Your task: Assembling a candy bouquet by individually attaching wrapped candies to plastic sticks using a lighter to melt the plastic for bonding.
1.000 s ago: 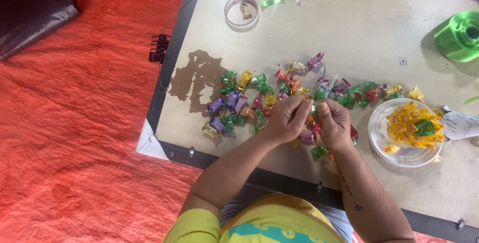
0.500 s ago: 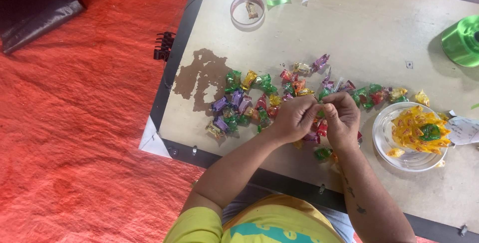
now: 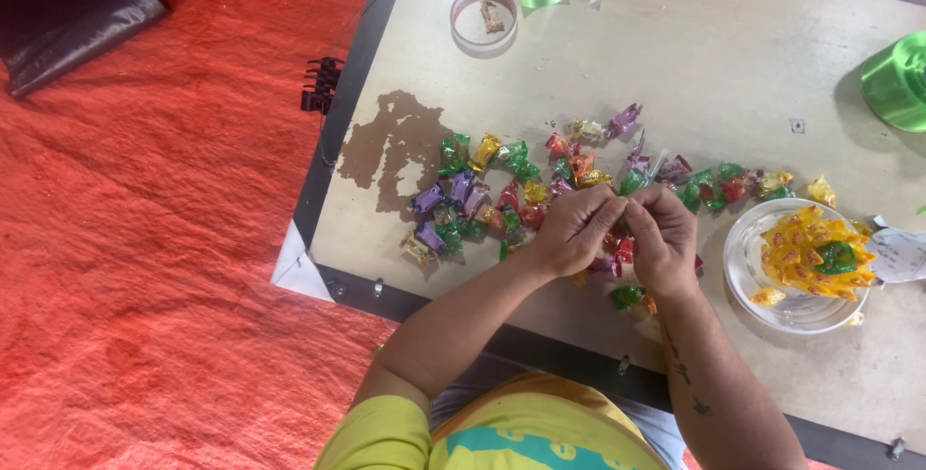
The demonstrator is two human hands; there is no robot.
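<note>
To the left of my hands lies a heap of wrapped candies (image 3: pixel 463 209) in purple and green on the worn board (image 3: pixel 675 55). My left hand (image 3: pixel 571 231) is curled nearly closed, fingertips pinching something small against my right hand (image 3: pixel 664 238), which is also closed to a pinch; what we grip is too small to tell, likely a sweet. Further right sits a clear bowl (image 3: pixel 762 301) of yellow candies (image 3: pixel 805 248). I judge the piece could slip from so narrow a grip and vanish among the loose sweets beneath; a wrist could also scatter them.
</note>
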